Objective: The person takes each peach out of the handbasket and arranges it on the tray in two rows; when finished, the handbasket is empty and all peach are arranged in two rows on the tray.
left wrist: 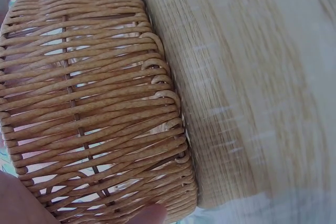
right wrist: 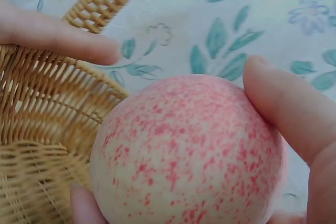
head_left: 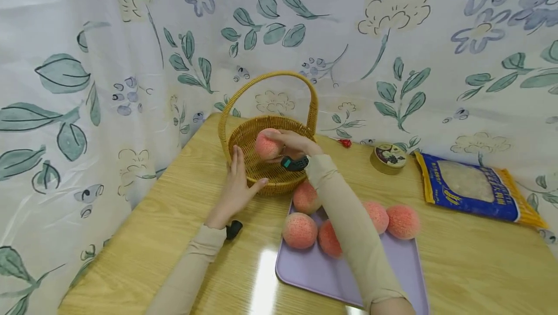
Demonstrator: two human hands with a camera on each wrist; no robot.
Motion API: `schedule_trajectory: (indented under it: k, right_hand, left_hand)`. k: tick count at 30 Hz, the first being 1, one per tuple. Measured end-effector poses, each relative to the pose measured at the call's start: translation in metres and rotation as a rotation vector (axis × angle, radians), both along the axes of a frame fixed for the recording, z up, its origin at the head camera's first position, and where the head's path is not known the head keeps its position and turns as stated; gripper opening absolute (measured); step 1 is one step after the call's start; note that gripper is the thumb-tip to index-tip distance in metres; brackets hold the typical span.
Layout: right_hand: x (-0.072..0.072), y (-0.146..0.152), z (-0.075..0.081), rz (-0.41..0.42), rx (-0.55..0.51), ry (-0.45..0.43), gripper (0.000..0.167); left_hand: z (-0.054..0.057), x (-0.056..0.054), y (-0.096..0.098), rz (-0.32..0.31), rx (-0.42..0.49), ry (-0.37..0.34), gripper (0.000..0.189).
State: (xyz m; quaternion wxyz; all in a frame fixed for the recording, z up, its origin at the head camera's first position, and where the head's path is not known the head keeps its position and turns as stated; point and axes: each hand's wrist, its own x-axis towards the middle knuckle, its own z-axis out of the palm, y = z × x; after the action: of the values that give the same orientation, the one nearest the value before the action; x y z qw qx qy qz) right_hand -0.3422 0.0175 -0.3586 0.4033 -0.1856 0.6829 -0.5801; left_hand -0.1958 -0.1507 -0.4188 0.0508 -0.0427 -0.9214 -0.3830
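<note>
My right hand (head_left: 297, 142) grips a pink-speckled peach (head_left: 267, 145) above the wicker basket (head_left: 272, 189), thumb and fingers spread around the fruit. Close up in the right wrist view, the peach (right wrist: 184, 150) hides part of the basket's woven wall (right wrist: 47, 93). At the basket's near left side, my left hand (head_left: 233, 190) touches the rim with fingers straight and thumb spread along the front. The basket's outer weave (left wrist: 100, 108) fills much of the left wrist view, with a fingertip (left wrist: 149, 214) against it at the bottom. A tall arched handle (head_left: 274, 73) rises over the basket.
A lilac tray (head_left: 314, 274) bearing several peaches (head_left: 300, 230) lies in front of the basket, partly under my right forearm. Along the back right are a small red flower (head_left: 345, 143), a round tin (head_left: 388, 158) and a blue-yellow packet (head_left: 475, 189). Floral cloth (head_left: 279, 29) hangs behind.
</note>
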Motion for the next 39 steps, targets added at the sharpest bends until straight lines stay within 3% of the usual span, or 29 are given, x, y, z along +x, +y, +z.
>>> schedule_trajectory:
  k: [8,19,23,28,35,39]
  right_hand:
    - [0.016,0.045,0.021,-0.085,-0.050,-0.083,0.054]
    - [0.043,0.108,0.025,-0.161,-0.058,-0.087,0.051]
    - [0.059,0.135,0.024,-0.177,-0.074,-0.103,0.054]
    - [0.080,0.168,0.018,-0.183,-0.091,-0.085,0.046]
    - [0.121,0.210,0.010,-0.181,-0.102,-0.071,0.054]
    - [0.143,0.226,0.003,-0.187,-0.168,-0.090,0.046]
  left_hand:
    - [0.000,-0.002,0.000,-0.004,-0.023,-0.005,0.108]
    - [-0.001,-0.002,0.000,-0.020,-0.030,-0.001,0.106]
    - [-0.002,-0.002,0.001,-0.022,-0.035,-0.001,0.106]
    - [-0.004,-0.002,0.002,-0.014,-0.038,-0.010,0.106]
    - [-0.003,-0.001,0.004,-0.027,-0.022,-0.026,0.104]
    - [0.000,-0.001,0.003,-0.034,-0.014,-0.026,0.104]
